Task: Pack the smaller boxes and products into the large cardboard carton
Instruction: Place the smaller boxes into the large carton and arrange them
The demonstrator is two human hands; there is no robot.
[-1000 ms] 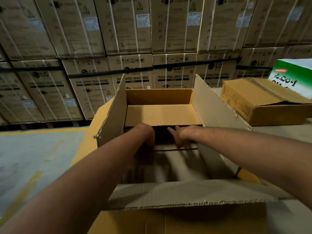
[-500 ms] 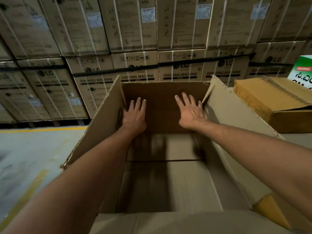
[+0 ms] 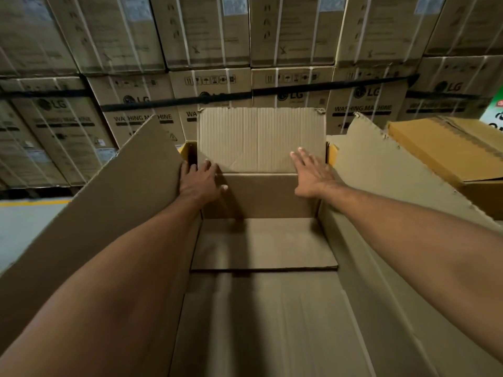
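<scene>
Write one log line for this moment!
left hand: open, at left edge of far flap | right hand: open, flat on far flap | large carton: no goods seen inside

Dim, warm light casts a soft shadow just below the fingers (image 3: 208, 168) of the left hand (image 3: 200, 186) on the carton (image 3: 261, 198) wall, while stacked boxes (image 3: 209, 36) beyond the fingertips blur and bow outward.

grey floor (image 3: 32, 227) w/ yellow line (image 3: 32, 203) at left; stacked washing machine boxes (image 3: 68, 137) along its far edge. open carton (image 3: 261, 308) & brown box (image 3: 449, 151) at right, support underneath hidden.
</scene>
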